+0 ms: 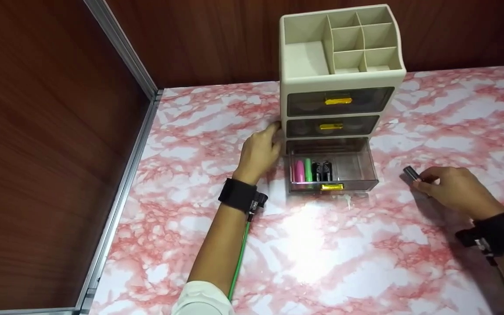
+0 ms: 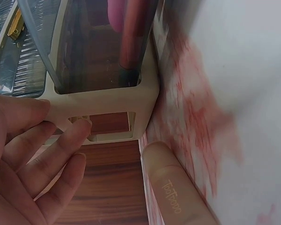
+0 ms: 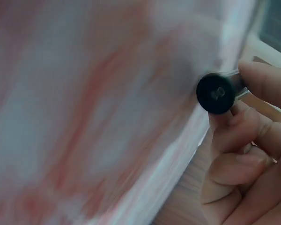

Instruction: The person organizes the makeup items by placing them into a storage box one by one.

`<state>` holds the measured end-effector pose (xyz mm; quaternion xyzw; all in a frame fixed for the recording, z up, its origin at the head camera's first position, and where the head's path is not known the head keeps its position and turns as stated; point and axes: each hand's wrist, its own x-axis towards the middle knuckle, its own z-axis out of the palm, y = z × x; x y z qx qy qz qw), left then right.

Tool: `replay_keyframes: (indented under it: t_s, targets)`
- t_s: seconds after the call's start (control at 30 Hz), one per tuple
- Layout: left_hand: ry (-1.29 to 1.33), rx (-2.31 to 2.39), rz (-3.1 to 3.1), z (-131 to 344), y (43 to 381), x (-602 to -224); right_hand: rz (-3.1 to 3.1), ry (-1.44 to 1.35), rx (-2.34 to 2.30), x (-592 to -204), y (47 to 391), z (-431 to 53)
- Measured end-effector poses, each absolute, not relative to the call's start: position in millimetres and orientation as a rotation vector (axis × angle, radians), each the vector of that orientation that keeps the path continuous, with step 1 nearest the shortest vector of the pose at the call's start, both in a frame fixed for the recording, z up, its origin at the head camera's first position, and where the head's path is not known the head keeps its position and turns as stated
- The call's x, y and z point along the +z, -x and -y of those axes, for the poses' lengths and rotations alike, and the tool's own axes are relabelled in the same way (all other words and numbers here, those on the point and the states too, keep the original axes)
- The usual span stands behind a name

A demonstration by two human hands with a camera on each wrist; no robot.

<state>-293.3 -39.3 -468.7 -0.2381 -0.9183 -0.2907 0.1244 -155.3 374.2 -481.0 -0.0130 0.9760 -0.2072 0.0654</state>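
Note:
My left hand (image 1: pixel 260 151) rests at the left side of a cream desk organizer (image 1: pixel 344 79), fingers loosely bent. In the left wrist view, its fingers (image 2: pixel 68 140) overlap the organizer's frame, and a rounded beige shape (image 2: pixel 171 187) with lettering lies low by the table. To the right of the organizer, my right hand (image 1: pixel 460 190) pinches a small dark tube (image 1: pixel 411 173) between thumb and fingers. Its round black end (image 3: pixel 216 93) shows a pale mark. The bottom drawer (image 1: pixel 352 168) stands pulled out, holding a pink tube (image 1: pixel 300 170), a green tube (image 1: pixel 308 169) and black tubes (image 1: pixel 327 171).
Two upper drawers, with yellow handles (image 1: pixel 338 101), stay closed. Above them are divided compartments (image 1: pixel 348 39). The table (image 1: pixel 182 245) has a pink marbled top. A dark wooden panel (image 1: pixel 50 153) stands at the left, another wooden panel (image 1: pixel 204 39) behind.

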Motion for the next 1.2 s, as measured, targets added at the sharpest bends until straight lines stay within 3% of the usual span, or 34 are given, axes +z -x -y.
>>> replay_keyframes:
  t_s: [0.27, 0.73, 1.2]
  targets:
    - [0.682, -0.834, 2.7, 40, 292, -468, -2.743, -0.014, -1.06, -472, 155, -367]
    - [0.677, -0.844, 2.705, 39, 292, -467, -2.728, 0.005, -1.147, -458, 161, -339]
    - [0.689, -0.854, 2.688, 40, 293, -469, -2.477, -0.018, -1.564, -442, 170, -301]
